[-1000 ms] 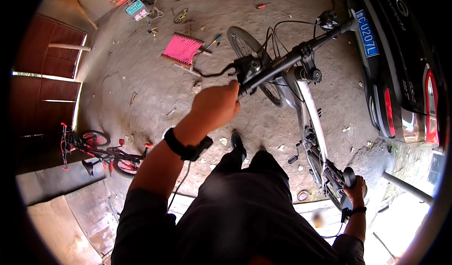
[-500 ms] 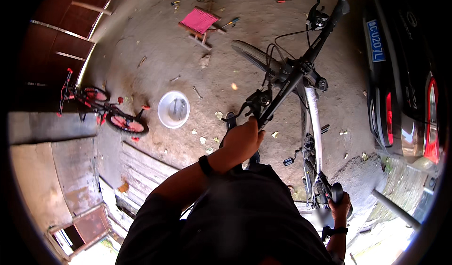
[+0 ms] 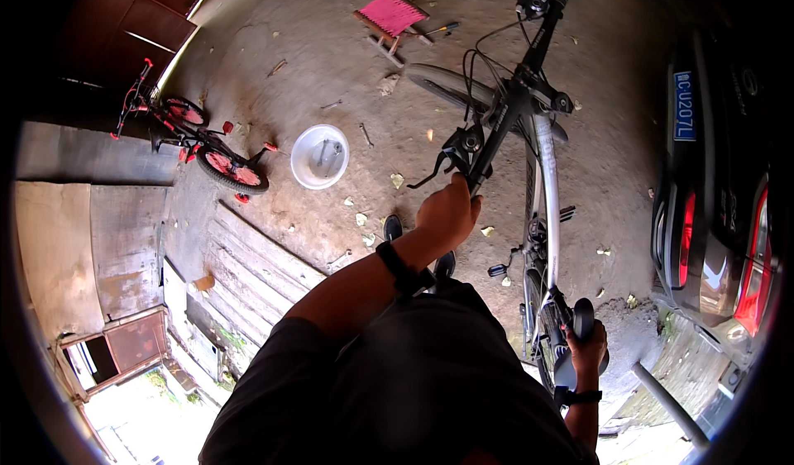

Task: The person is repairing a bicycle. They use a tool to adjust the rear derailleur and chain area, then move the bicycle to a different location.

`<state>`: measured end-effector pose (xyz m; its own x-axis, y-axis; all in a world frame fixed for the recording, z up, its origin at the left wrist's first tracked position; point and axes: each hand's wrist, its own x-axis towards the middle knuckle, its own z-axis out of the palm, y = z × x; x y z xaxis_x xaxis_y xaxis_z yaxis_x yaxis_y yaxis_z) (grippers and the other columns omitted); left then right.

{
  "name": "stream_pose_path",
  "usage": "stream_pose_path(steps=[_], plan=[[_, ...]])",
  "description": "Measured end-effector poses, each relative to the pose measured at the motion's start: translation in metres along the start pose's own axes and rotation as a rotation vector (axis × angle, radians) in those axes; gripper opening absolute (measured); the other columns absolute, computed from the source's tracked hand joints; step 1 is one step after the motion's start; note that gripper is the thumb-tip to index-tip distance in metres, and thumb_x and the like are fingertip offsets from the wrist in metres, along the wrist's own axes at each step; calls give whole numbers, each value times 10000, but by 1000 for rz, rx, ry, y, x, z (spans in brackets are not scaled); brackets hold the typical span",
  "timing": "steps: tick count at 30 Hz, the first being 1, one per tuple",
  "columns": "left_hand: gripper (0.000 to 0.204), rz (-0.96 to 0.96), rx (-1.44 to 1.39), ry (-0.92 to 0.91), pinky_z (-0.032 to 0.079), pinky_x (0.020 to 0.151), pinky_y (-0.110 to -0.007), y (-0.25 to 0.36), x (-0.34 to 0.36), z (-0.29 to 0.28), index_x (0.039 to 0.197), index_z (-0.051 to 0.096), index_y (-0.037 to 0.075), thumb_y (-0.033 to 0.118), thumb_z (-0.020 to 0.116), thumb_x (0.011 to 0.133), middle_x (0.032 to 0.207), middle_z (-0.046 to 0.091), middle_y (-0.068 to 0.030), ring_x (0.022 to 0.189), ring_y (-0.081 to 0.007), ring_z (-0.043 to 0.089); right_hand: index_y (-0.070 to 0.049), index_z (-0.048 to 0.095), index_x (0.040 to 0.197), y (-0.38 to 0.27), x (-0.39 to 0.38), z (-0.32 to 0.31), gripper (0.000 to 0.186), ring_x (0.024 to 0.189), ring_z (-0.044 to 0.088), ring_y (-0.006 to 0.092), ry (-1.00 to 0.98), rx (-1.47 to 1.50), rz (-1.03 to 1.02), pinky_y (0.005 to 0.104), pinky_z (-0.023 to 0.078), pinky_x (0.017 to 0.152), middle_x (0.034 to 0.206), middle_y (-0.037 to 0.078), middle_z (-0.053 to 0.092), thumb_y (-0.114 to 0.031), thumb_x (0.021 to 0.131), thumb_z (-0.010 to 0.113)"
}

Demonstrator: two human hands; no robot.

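A bicycle with a silver-white frame (image 3: 549, 192) stands in front of me and to my right. My left hand (image 3: 447, 213) is closed round the left end of its black handlebar (image 3: 501, 130), just behind the brake lever (image 3: 430, 173). At the rear, the fingers of my right hand (image 3: 587, 351) grip the side of the black saddle (image 3: 583, 319); part of that grip is hidden. The front wheel (image 3: 451, 85) points to the far left. A pedal (image 3: 498, 270) sticks out on the near side.
A pink-topped folding stool (image 3: 391, 13) stands near the front wheel. On the dirt floor are a white bucket (image 3: 306, 171) with tools inside and a wrench (image 3: 366, 134). A small red-and-black bicycle (image 3: 217, 147) is at the left, wooden boards (image 3: 248, 246) near it. A dark car (image 3: 711, 176) stands right.
The view has shifted, so the bucket and stool sit higher and farther right in it. The gap between front wheel and stool looks smaller. Both hands keep their hold on handlebar and saddle.
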<state>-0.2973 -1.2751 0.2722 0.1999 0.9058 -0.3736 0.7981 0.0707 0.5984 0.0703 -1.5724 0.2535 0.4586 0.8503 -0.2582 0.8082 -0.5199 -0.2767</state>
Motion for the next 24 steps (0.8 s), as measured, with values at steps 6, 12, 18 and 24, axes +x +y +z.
stream_pose_path(steps=[6,12,18,24], plan=[[416,-65,-15,129,552,704,-568,-58,26,-46,1063,463,-37,313,640,925,826,680,-286,781,-491,676,-48,602,955,-81,39,19,521,909,619,427,-32,-2,-36,524,481,789,920,182,642,-351,641,888],[394,-73,37,203,557,742,-553,-132,60,-134,1034,495,-31,311,644,908,879,686,-286,833,-469,683,-51,620,971,-173,80,34,523,885,634,423,-54,-1,-147,518,499,776,917,181,660,-336,632,898],[353,-77,81,230,549,766,-543,-264,98,-254,1038,508,-31,275,622,903,882,685,-286,828,-469,680,-51,626,984,-321,100,85,563,887,643,411,-59,-3,-211,508,507,772,922,181,669,-349,605,917],[338,-33,201,213,544,743,-536,-339,146,-385,1073,525,-18,260,610,902,874,692,-252,809,-440,682,-40,629,984,-438,137,102,509,863,643,408,-71,7,-242,494,503,762,905,186,668,-305,634,886]])
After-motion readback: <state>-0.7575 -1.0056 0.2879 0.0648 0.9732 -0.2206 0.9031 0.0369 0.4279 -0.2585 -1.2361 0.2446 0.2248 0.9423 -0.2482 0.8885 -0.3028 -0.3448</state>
